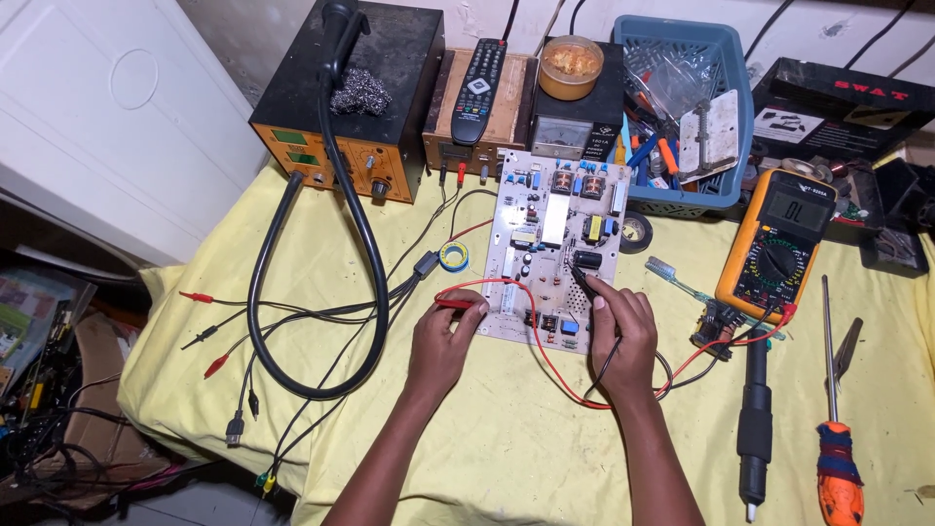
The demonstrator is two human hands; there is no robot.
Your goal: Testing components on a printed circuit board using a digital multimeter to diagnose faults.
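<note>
The left hand [443, 336] pinched a slim red test probe [456, 304] flat against the near-left edge of the white rectangular circuit board [550, 248], while the right hand [623, 331] pinched a black probe [582, 281] tip-down onto it, apparently to bridge two contacts.

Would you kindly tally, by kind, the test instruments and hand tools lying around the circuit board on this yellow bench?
Multimeter: 1
Probes, red probe in the left hand, black probe in the right hand: 2
Circuit board: 1
Remote control: 1
Screwdriver: 1
Toothbrush: 1
Tape rolls: 2
Total: 9
</note>
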